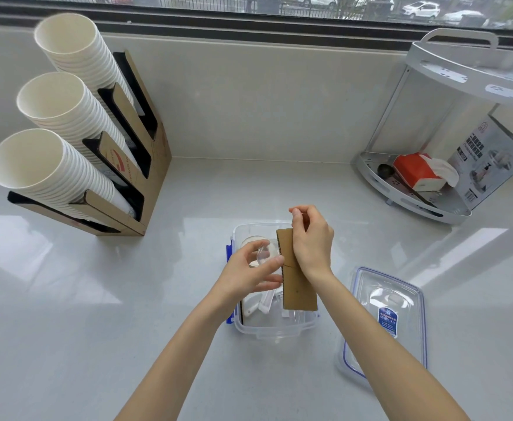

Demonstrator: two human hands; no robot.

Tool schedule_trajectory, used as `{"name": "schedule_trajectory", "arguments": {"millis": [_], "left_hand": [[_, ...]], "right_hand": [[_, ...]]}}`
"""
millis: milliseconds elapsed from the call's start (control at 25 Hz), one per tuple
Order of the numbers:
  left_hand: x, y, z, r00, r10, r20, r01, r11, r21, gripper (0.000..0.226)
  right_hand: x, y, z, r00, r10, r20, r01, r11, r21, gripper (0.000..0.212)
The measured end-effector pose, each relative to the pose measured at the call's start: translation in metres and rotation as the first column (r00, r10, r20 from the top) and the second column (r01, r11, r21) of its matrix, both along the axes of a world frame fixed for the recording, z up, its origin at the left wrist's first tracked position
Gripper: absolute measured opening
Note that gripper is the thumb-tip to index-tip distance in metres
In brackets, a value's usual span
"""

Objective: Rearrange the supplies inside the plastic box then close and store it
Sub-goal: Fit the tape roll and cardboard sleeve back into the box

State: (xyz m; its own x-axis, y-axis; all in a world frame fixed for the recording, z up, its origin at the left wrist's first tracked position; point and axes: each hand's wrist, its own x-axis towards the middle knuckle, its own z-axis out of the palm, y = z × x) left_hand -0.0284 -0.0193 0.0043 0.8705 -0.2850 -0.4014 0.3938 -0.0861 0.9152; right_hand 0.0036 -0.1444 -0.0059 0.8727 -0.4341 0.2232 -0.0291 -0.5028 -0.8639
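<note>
Both hands work over the clear plastic box (275,331) on the pale surface (66,314): left hand (249,270) pinching a clear plastic spoon (263,255), right hand (311,238) clamped on a brown cardboard sleeve (297,290). White spoons (265,302) lie inside. Its blue-edged lid (386,320) lies just right; paper cup stacks (63,123) stand far left.

Both bare forearms reach in from the bottom edge, angling toward each other. The left hand (250,270) sits palm-side turned inward, fingers curled and thumb forward, pinching lightly. The right hand (311,238) is just beyond it, wrist bent, back of the hand facing up, fingers folded in a closed grip with the thumb tucked at the top. The two hands nearly touch.
</note>
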Motion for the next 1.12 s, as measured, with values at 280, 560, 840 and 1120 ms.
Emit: {"name": "schedule_trajectory", "arguments": {"millis": [280, 560, 840, 1120], "left_hand": [[-0.001, -0.001, -0.002, 0.995, 0.077, 0.060, -0.077, 0.997, 0.008, 0.049], [0.010, 0.012, -0.004, 0.983, 0.172, 0.070, -0.174, 0.985, 0.022, 0.050], [0.015, 0.026, -0.013, 0.987, 0.155, 0.032, -0.155, 0.988, 0.019, 0.053], [0.003, 0.030, -0.007, 0.999, 0.006, 0.041, -0.015, 0.977, 0.211, 0.059]], "right_hand": [[-0.006, -0.001, 0.003, 0.974, 0.145, -0.172, -0.116, 0.979, 0.165, 0.027], [-0.032, -0.019, 0.006, 0.803, 0.411, -0.433, -0.275, 0.898, 0.343, 0.029], [-0.041, -0.034, 0.003, 0.895, 0.347, -0.281, -0.223, 0.893, 0.391, 0.006], [-0.042, -0.053, -0.005, 0.948, 0.203, -0.244, -0.078, 0.894, 0.441, 0.004]]}}
